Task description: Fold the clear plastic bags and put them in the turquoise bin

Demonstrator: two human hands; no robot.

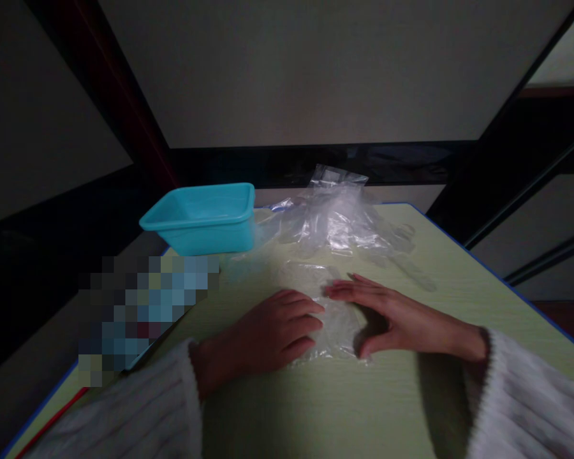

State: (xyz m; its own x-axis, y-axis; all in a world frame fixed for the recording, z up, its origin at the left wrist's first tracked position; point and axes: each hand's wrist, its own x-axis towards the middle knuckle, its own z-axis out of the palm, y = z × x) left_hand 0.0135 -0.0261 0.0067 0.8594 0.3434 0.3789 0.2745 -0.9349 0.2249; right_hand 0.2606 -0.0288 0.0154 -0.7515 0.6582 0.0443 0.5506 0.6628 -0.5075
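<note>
A clear plastic bag [335,328] lies flat on the pale yellow-green table [310,414] between my hands. My left hand [275,328] rests palm down over the bag's left side, fingers stretched out and slightly bent. On the other side, my right hand [387,315] has its thumb and fingers spread apart at the bag's right edge. Its fingertips are at the upper part of the bag and its thumb is near the lower right corner. Neither hand grips anything that I can see.
Behind the bag is a heap of crumpled clear plastic bags [337,217]. A turquoise plastic basin [208,236] stands at the back left. A blurred-out flat item [148,319] lies on the left, with a red cord [52,421] below it. The table has a blue edge.
</note>
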